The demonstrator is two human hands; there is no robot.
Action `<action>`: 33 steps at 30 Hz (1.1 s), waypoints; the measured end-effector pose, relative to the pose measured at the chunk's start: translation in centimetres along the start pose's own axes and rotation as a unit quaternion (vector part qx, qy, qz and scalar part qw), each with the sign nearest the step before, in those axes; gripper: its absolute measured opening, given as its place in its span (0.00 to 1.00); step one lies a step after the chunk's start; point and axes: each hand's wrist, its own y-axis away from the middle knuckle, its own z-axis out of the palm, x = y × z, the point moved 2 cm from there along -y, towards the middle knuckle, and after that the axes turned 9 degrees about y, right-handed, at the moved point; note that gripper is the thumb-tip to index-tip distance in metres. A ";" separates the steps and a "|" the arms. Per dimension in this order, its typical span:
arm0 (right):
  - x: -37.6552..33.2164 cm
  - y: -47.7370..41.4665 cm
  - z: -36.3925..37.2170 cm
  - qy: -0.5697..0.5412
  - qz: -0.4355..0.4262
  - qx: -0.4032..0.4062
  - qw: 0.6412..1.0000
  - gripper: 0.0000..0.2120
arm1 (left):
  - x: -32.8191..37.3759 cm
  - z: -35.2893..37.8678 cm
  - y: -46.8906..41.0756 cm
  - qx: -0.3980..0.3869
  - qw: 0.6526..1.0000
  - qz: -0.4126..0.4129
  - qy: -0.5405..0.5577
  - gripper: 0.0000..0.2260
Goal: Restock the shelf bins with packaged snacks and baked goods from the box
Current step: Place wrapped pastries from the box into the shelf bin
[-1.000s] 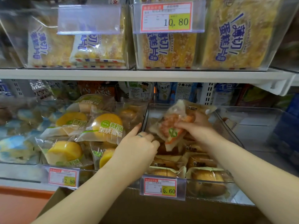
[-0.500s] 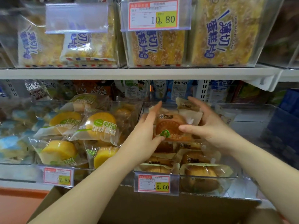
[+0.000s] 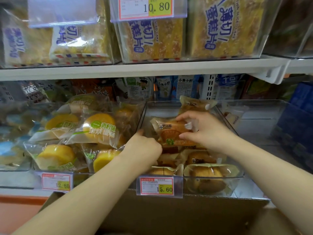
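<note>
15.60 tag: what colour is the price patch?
Yellow, on a red-bordered white tag; head view.

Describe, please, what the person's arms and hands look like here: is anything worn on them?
The left forearm and right forearm are bare to the frame's edge, with no sleeves in view. The left hand and right hand wear no gloves, and no watch or bracelet shows at either wrist.

Price tag 10.80 point(image 3: 147, 8) up top, blank label holder point(image 3: 62, 11) to its left. Lower row: tag 12.80 point(image 3: 56, 183) left, tag 15.60 point(image 3: 157, 186) mid. White slotted upright point(image 3: 210, 87) at back, orange strip point(image 3: 22, 200) btm left.
</note>
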 end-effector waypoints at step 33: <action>0.2 1.0 4.0 0.146 -0.063 -0.182 0.970 0.16 | -0.4 0.7 2.5 0.115 0.988 0.072 0.077 0.15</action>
